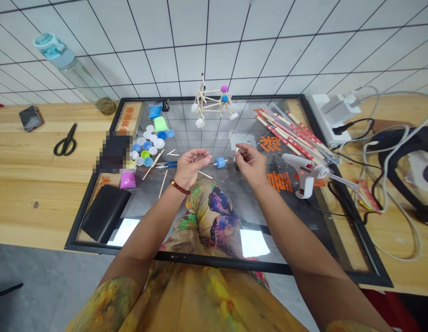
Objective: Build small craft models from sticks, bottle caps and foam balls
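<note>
My right hand point(252, 165) is closed in a pinch on a short wooden stick point(236, 153), held upright above the glass tabletop. My left hand point(193, 167), wearing a beaded bracelet, has loosely curved fingers, with nothing visible between them and the thumb. Between both hands is a small blue cylinder point(220, 162) with a stick end showing on each side. Another thin stick point(205, 175) lies close to my left hand. Farther back stands a frame of joined wooden sticks point(211, 109), with white pieces, a magenta ball point(224, 88) and a blue piece point(225, 98) attached.
Small bottle caps point(152, 150), blue-handled snips point(167, 164) and a magenta packet point(127, 180) lie left. To the right are a white glue gun point(304, 173), packaged sticks point(293, 138) and tangled cables point(387, 152). A water bottle point(82, 78) and black scissors point(66, 142) sit far left.
</note>
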A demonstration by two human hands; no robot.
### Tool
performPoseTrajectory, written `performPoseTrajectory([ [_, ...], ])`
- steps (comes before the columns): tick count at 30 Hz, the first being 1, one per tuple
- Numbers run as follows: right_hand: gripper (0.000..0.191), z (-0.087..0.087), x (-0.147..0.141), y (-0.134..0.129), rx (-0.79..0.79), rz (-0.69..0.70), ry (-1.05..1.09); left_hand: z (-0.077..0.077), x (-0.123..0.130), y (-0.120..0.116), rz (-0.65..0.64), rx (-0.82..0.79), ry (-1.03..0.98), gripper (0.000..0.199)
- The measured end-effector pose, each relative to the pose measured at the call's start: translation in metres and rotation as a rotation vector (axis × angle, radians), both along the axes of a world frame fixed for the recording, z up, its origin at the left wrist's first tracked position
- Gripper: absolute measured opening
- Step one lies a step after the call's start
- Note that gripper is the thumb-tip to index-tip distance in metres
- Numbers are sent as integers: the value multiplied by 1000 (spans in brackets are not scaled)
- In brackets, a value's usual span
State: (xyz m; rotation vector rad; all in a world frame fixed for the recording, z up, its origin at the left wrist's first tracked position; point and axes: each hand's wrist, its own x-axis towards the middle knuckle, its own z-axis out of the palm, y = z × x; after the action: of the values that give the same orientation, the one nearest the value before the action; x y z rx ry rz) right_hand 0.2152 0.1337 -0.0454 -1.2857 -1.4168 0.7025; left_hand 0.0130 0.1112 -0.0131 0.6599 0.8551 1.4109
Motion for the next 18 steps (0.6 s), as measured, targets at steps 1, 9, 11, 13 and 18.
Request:
performPoseTrajectory([
  [1, 30, 0, 0, 0, 2, -6, 6, 0, 0, 0, 5, 0, -2, 43],
  [9, 27, -1, 0, 0, 0, 2, 32, 3, 0, 1, 53, -22, -39, 39],
  [11, 26, 0, -1, 0, 13, 1, 33, 3, -1, 1, 52, -42, -21, 34],
  [13, 24, 1, -1, -2, 35, 1, 34, 2, -1, 1, 48, -62, 14, 30],
  [18, 20, 4, -2, -4, 96, -3, 8, -5, 3, -1, 71, 47, 215, 37],
])
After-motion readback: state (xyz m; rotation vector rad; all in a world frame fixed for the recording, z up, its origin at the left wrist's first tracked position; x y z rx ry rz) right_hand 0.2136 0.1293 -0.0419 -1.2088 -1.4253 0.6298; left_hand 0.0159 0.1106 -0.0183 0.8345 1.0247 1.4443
